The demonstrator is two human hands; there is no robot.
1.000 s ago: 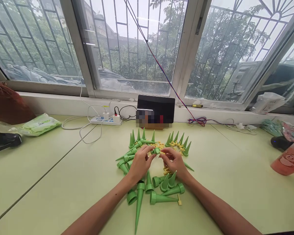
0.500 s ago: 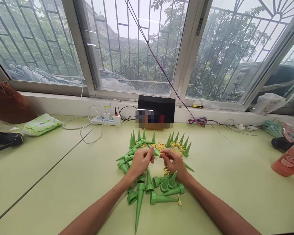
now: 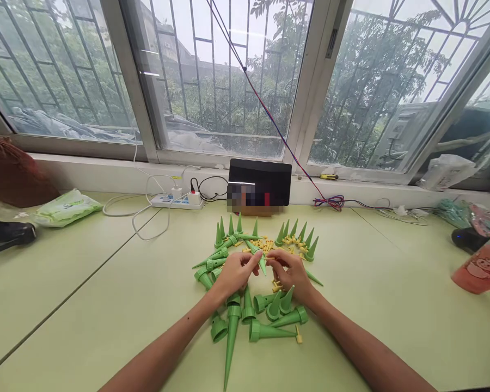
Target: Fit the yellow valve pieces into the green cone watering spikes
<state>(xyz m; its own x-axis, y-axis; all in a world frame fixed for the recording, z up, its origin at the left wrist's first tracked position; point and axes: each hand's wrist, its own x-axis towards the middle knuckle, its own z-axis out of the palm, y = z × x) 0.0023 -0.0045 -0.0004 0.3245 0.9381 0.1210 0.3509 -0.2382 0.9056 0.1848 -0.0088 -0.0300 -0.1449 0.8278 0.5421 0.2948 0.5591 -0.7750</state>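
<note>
My left hand (image 3: 236,270) is closed on a green plastic watering spike (image 3: 263,265), its tip angled down toward me. Just right of it, my right hand (image 3: 289,268) pinches a small yellow valve (image 3: 270,258) close to the spike's side; whether the two touch I cannot tell. Around both hands lie several more green spikes, such as a long one (image 3: 231,340) pointing at me and another (image 3: 269,331) with a loose yellow valve (image 3: 298,335) at its tip. Behind the hands is a heap of yellow valves (image 3: 265,246).
Upright green spikes (image 3: 311,249) stand in curved rows at the back. A tablet (image 3: 259,182) leans against the sill. To the left are a power strip (image 3: 179,202) with cables and a wipes pack (image 3: 67,208); a red cup (image 3: 479,269) stands far right.
My left hand has turned the spike, so its tip now points downward and more of its length shows. My right hand has stayed almost in place with the yellow valve.
</note>
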